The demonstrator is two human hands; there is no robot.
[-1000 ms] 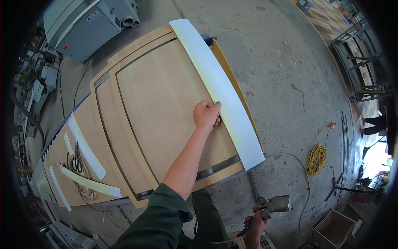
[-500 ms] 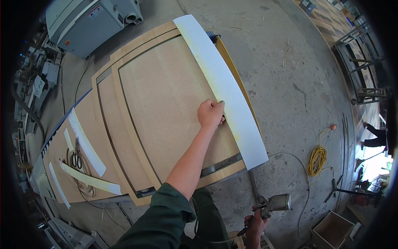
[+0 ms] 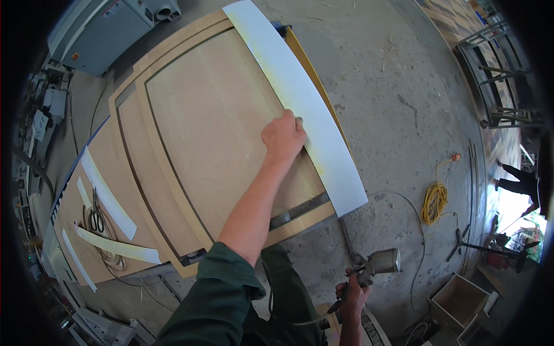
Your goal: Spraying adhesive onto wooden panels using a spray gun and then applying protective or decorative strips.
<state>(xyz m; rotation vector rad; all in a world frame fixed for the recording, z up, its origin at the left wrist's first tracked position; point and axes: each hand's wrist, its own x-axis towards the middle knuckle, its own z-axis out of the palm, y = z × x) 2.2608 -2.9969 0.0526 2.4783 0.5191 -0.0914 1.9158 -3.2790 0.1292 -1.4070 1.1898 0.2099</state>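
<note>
My left hand (image 3: pixel 284 135) is closed at the inner edge of a long white curved strip (image 3: pixel 300 92), about midway along it. The strip has a yellowish tinge along that edge. It lies over the right side of a flat wooden frame (image 3: pixel 149 124), which rests on a large plywood panel (image 3: pixel 202 109). What the fingertips do under the edge is hidden. Low on the right, my right hand (image 3: pixel 353 297) grips a spray gun (image 3: pixel 363 271) with a metal cup (image 3: pixel 385 260) pointing right. A hose runs from its handle toward my legs.
Left on the panel lie black-handled scissors (image 3: pixel 96 219), several narrow pale strips (image 3: pixel 118 244) and a coiled hose (image 3: pixel 112 260). A grey machine (image 3: pixel 101 34) stands far left. On the concrete floor are a yellow cord (image 3: pixel 434 203) and an open wooden box (image 3: pixel 460 301). A person (image 3: pixel 519 185) is far right.
The whole view has shifted, so the table and strip appear higher and farther left. My left hand has turned at the strip's edge, its knuckles now uppermost. The right hand still holds the spray gun.
</note>
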